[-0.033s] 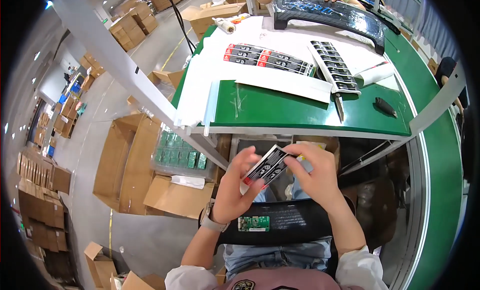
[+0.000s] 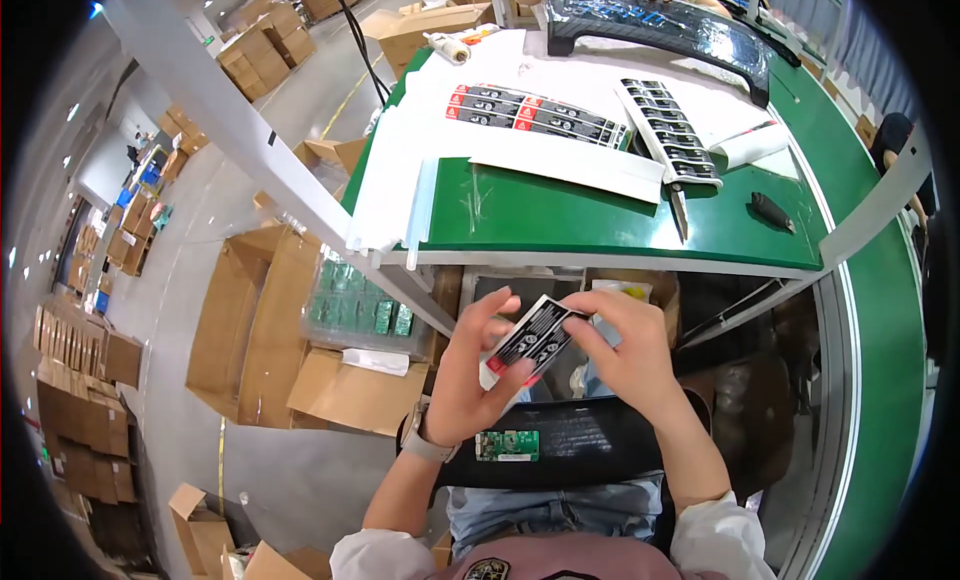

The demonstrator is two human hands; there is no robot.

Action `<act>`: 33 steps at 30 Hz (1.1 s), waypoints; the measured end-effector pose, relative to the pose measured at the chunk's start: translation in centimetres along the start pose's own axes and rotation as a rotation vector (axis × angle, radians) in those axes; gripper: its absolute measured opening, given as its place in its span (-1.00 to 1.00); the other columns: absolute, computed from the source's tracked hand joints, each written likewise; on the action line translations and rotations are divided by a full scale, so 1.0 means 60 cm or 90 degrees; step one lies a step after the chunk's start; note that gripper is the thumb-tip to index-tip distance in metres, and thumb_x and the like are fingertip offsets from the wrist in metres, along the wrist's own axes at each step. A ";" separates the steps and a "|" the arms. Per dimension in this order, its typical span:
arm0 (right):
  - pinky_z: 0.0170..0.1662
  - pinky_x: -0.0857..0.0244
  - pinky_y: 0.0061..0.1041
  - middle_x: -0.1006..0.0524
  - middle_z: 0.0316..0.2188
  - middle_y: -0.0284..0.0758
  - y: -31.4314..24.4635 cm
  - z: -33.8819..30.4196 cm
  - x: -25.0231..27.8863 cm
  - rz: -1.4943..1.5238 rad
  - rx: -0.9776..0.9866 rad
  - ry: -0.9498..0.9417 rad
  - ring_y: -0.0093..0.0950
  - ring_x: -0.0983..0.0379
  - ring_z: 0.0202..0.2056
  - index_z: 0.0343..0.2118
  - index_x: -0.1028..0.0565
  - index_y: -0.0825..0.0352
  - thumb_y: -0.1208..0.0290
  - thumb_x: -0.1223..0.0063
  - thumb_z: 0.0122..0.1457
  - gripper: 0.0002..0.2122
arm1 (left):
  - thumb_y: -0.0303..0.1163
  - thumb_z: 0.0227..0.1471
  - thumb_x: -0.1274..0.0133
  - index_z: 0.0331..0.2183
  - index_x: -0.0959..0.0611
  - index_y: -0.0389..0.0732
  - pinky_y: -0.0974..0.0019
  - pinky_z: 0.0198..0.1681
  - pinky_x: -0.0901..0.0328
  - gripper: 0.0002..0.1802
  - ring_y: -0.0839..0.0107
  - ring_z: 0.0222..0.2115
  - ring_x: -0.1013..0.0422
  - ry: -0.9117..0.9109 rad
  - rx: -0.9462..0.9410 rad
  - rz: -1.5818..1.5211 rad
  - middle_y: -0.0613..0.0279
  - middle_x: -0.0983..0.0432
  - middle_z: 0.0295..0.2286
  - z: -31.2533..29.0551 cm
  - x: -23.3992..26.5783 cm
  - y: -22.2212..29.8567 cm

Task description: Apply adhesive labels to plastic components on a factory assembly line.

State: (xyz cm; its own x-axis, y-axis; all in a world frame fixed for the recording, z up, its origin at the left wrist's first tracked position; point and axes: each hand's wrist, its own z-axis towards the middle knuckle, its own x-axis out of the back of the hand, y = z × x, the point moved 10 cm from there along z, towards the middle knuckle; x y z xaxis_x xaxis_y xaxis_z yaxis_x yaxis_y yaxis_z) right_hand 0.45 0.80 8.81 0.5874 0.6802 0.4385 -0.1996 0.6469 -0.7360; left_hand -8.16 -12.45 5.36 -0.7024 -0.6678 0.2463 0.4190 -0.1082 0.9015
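Observation:
My left hand (image 2: 474,365) grips the lower left end of a small black, white and red label sheet (image 2: 535,342), its thumb lying across the front. At the sheet's upper right edge, my right hand (image 2: 632,348) pinches with thumb and forefinger. The sheet is tilted, raised above my lap. Below it, a long black plastic part (image 2: 590,432) lies across my thighs. A green circuit board (image 2: 508,446) rests flat on that part, towards its left side.
Ahead stands a green-topped table (image 2: 560,225) with more label sheets (image 2: 535,117), a label strip (image 2: 670,130), a knife blade (image 2: 679,215) and a dark tool (image 2: 771,212). Across it, a person's hands touch a wrapped black curved part (image 2: 650,35). Cardboard boxes (image 2: 265,330) stand at left.
The label sheet has shifted very slightly down and left in my hands, and my left fingers have moved a little. Everything else stays where it was.

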 end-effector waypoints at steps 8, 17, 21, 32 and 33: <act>-0.25 -0.33 -0.39 -0.54 -0.47 -0.29 -0.021 -0.012 -0.006 0.049 -0.011 -0.001 -0.31 -0.48 -0.43 -0.14 -0.52 0.32 0.62 -0.20 -0.03 -0.67 | -0.58 -0.07 -0.20 -0.19 -0.63 -0.20 0.31 -0.33 -0.42 -0.69 0.20 -0.35 -0.51 0.063 -0.137 0.208 0.14 -0.54 -0.28 0.013 0.000 0.059; -0.27 -0.31 -0.36 -0.51 -0.48 -0.33 -0.049 -0.014 -0.006 -0.107 0.169 0.019 -0.34 -0.47 -0.41 -0.35 -0.54 0.36 0.62 -0.24 -0.12 -0.79 | -0.63 -0.13 -0.23 -0.33 -0.66 -0.28 0.36 -0.44 -0.37 -0.79 0.27 -0.46 -0.50 0.007 -0.169 0.282 0.15 -0.56 -0.42 0.018 -0.013 0.074; -0.27 -0.35 -0.35 -0.53 -0.45 -0.33 -0.073 -0.023 -0.007 -0.205 0.263 0.042 -0.37 -0.50 -0.40 -0.35 -0.57 0.34 0.55 -0.23 -0.11 -0.81 | -0.58 -0.05 -0.19 -0.30 -0.65 -0.28 0.35 -0.48 -0.36 -0.83 0.25 -0.52 -0.48 0.006 -0.165 0.275 0.15 -0.53 -0.44 0.021 -0.010 0.066; -0.30 -0.44 -0.40 -0.55 -0.40 -0.28 -0.084 -0.048 -0.006 -0.259 0.362 0.045 -0.35 -0.54 -0.37 -0.33 -0.57 0.39 0.49 -0.22 -0.12 -0.77 | -0.54 0.08 -0.10 -0.31 -0.64 -0.34 0.40 -0.57 -0.24 -0.89 0.39 -0.62 -0.38 -0.029 0.011 0.100 0.15 -0.46 -0.58 0.024 -0.012 0.018; -0.32 -0.44 -0.40 -0.56 -0.41 -0.28 -0.077 -0.040 -0.002 -0.216 0.310 0.044 -0.32 -0.54 -0.38 -0.32 -0.57 0.37 0.51 -0.27 -0.15 -0.75 | -0.54 0.08 -0.09 -0.32 -0.64 -0.34 0.40 -0.57 -0.24 -0.90 0.39 -0.63 -0.37 -0.035 0.005 0.113 0.15 -0.45 -0.58 0.025 -0.014 0.022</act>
State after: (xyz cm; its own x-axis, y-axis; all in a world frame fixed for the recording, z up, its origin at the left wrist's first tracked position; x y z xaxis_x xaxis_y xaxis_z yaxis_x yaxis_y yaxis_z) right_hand 3.16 -3.11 10.93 0.7274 0.3946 0.5614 -0.3187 0.9188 -0.2328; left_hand -7.85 -10.94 6.89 -0.6481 -0.6344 0.4214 0.5357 0.0136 0.8443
